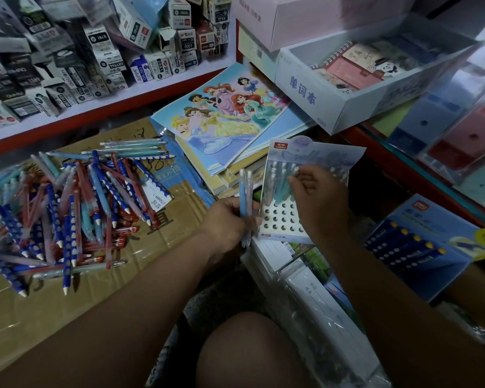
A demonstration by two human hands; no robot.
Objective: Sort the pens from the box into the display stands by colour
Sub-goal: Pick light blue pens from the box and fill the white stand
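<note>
So the left hand [230, 219] is clenched around a couple of pale pens [245, 203], one light blue and one whitish, held upright with their tips poking out below the fist. The right hand [317, 203] is over the white display stand [277, 222], fingers curled in at the row of pens already standing in it [280, 180]. Honestly can't tell if it's pinching one of those or just touching them, the fingertips are bunched right against the pen tops. The stand has a grid of round holes; the back rows hold pale blue and teal pens, the front rows are open holes. Its backing card has a red LANTU label at the top.

The rest of the pens [76, 208] are in a big loose heap to the left, lying on flattened brown cardboard [157, 247]: dark blue ones with white dots, red ones, light blue and teal, all crisscrossed. A few teal ones lie together at the far edge of the heap.

A second stand [420, 256], dark blue, sits off to the right with a row of dark blue dotted pens in it, well apart from the white one.

Behind the white stand there's a stack of princess colouring books [224, 119], and a light blue box of little notebooks [356, 79] up on the right. Shelf on the far left is crammed with small refill boxes [95, 51].
</note>
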